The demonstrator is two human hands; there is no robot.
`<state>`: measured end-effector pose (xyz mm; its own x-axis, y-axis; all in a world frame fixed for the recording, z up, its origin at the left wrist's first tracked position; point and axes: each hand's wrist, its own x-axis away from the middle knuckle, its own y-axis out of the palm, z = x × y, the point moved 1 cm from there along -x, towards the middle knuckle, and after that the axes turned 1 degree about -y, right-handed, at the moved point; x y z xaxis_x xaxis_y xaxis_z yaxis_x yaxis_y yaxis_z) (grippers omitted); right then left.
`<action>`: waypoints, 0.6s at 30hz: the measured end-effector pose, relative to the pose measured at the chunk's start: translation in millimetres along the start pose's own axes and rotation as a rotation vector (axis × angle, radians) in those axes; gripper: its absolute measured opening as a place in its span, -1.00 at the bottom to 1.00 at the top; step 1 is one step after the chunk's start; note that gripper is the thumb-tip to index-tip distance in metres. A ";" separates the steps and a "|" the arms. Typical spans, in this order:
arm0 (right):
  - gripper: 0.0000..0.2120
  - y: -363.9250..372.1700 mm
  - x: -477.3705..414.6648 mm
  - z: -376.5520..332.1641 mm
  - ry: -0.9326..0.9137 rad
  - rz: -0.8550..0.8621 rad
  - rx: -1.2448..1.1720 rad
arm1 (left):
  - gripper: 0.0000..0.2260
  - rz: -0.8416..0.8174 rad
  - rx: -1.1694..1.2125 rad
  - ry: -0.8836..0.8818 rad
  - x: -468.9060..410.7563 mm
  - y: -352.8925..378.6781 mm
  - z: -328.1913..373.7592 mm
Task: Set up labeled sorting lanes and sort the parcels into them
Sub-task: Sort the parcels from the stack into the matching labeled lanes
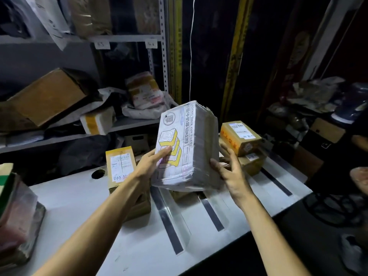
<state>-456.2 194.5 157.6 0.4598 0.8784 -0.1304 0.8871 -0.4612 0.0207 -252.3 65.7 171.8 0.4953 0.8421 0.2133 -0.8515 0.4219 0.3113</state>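
Note:
I hold a white toast-printed parcel [187, 148] tilted upright above the white table [79, 206]. My left hand [153, 162] grips its printed front face from the left, fingers laid across the yellow toast drawing. My right hand [229, 168] clasps its lower right side, thumb on the near edge. Dark tape strips [169, 222] mark lanes on the table under the parcel. A yellow-taped box with a label [120, 166] stands in the left lane, partly behind my left forearm. Two stacked labelled boxes [242, 139] sit in the right lane.
A metal shelf [127, 124] behind the table carries cardboard boxes and soft mailers. A stack of wrapped parcels [18, 222] stands at the table's left edge. Dark clutter and a person's arm [360, 142] are at the far right. A round hole [98, 173] is in the tabletop.

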 end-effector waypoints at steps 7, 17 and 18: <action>-0.30 0.3 -20.6 -5.3 0.067 -0.087 0.092 | -0.74 -0.019 0.053 0.009 -15.6 1.7 -1.3; -0.55 12.4 -34.1 -19.5 0.191 -0.069 0.049 | -0.78 -0.013 0.035 -0.028 -32.2 -5.0 12.5; -0.50 12.1 -33.6 -14.6 0.213 -0.044 0.035 | -0.75 -0.032 -0.014 -0.037 -37.0 -7.5 12.9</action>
<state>-460.4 161.3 176.7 0.4219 0.9029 0.0823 0.9064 -0.4222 -0.0151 -262.1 27.0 173.5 0.5283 0.8151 0.2375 -0.8372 0.4537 0.3052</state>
